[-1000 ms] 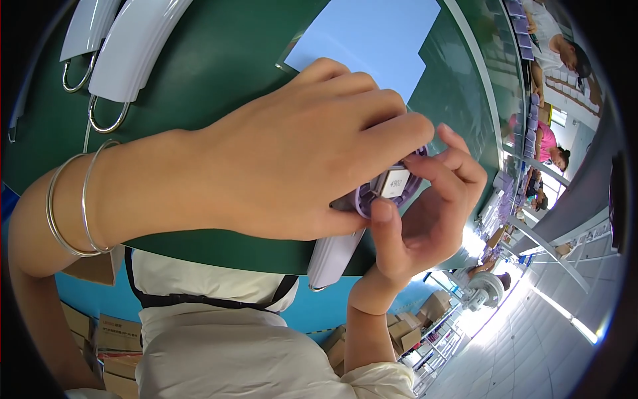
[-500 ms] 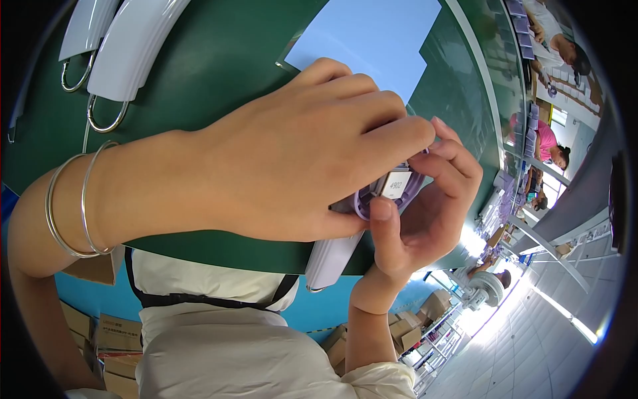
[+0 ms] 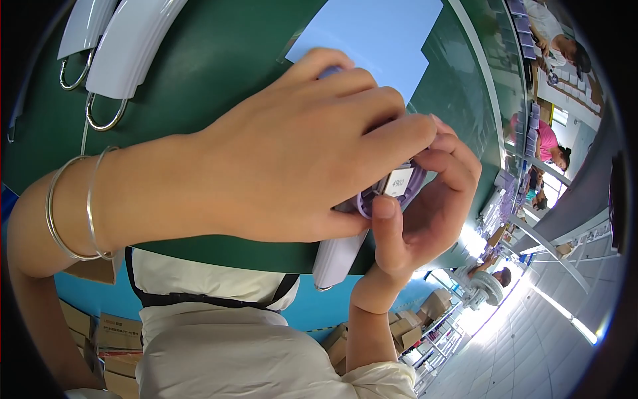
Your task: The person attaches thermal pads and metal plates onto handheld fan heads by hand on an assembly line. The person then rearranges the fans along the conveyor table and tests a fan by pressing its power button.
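I see two pale curved casings [image 3: 133, 53] with metal loops upper left; bangles [image 3: 90, 213] on the left wrist; left hand [image 3: 312, 156] mid-frame, thumb and index closed around the purple-rimmed part [image 3: 417, 181], other fingertips hidden, can't tell what they touch; pale handle [image 3: 339, 259] juts out below, join hidden; that part sits right of centre, white label [image 3: 399, 182] facing me; blue sheet [image 3: 379, 46] upper centre, beyond the hands; right hand [image 3: 428, 209] bent narrow, holding the part's right side, thumb tip by the label.
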{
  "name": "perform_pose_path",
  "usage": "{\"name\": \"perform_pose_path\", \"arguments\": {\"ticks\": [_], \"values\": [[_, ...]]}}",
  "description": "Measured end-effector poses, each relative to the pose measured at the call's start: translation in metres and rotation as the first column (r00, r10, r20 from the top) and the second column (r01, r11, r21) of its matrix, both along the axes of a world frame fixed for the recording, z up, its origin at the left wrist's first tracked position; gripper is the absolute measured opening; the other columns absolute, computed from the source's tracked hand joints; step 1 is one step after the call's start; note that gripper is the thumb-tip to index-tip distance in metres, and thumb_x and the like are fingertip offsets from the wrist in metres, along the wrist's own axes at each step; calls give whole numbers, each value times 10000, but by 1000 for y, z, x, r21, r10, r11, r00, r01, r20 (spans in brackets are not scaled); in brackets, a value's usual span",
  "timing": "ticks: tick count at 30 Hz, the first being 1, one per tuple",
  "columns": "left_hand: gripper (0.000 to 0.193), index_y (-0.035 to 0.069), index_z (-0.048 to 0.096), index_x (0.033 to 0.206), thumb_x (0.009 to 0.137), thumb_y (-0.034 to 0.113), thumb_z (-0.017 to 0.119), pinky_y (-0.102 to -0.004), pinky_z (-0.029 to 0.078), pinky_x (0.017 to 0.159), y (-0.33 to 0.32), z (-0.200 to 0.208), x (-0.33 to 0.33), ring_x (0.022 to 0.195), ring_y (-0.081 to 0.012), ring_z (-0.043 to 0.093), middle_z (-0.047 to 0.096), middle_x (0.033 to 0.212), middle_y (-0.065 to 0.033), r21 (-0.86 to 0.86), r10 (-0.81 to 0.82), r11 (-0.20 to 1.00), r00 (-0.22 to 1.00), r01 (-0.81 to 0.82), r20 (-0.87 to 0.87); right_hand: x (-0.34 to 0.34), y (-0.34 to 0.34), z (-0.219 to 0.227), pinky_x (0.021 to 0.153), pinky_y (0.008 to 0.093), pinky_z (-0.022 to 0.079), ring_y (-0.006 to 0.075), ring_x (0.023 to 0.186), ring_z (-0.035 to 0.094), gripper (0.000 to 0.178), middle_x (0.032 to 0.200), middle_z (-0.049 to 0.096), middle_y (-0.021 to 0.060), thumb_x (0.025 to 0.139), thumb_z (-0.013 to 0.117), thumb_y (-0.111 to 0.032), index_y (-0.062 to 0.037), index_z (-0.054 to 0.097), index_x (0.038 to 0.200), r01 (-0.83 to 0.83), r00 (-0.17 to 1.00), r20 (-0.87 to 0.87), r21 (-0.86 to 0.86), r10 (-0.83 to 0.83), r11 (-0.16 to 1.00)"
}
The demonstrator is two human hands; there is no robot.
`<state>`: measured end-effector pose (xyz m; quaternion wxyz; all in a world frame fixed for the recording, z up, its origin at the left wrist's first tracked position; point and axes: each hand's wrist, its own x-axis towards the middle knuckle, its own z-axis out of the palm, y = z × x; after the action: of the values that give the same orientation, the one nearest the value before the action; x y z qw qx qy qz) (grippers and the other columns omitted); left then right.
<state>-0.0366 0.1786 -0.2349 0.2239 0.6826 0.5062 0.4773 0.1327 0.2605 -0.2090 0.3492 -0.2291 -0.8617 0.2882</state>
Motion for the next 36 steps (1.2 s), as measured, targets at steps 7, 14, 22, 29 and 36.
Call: {"name": "perform_pose_path", "arguments": {"ticks": [7,14,22,29,36], "values": [[686,64,561,1164,555,234,828,-523,311,1023,-5,0,7,997,-257,565,614,1074,-72,82,174,983,976,-164,-133,3,-1,0,1001,444,409,317,1165,524,506,1135,529,154,738,762,-328,42,561,1019,-55,994,97,42,51,998],[693,47,557,1169,555,236,820,-534,301,1033,-6,-1,4,971,-267,565,605,1056,-81,130,218,972,962,-198,-164,0,-8,7,918,459,482,373,1072,591,380,1084,621,183,605,829,-117,18,657,916,34,998,42,59,-36,998],[663,45,565,1145,560,235,813,-541,300,1044,-8,3,7,951,-260,565,595,1032,-81,160,299,950,927,-267,-227,1,-14,13,1044,478,406,329,1156,564,295,1183,579,204,719,747,-87,72,643,945,31,995,96,35,-34,999],[678,46,559,1136,541,234,825,-541,300,1048,-6,1,8,953,-263,565,586,1025,-81,161,284,954,933,-253,-219,0,-14,11,1048,485,402,335,1152,565,297,1180,574,214,690,739,-56,75,638,937,6,998,58,-36,-4,999],[680,48,554,1144,548,233,825,-541,300,1049,-4,2,10,963,-266,564,584,1036,-83,147,260,962,941,-232,-215,1,-19,16,1034,448,414,306,1112,576,284,1179,571,210,680,741,-26,69,619,918,64,993,105,-47,-59,997]]}}
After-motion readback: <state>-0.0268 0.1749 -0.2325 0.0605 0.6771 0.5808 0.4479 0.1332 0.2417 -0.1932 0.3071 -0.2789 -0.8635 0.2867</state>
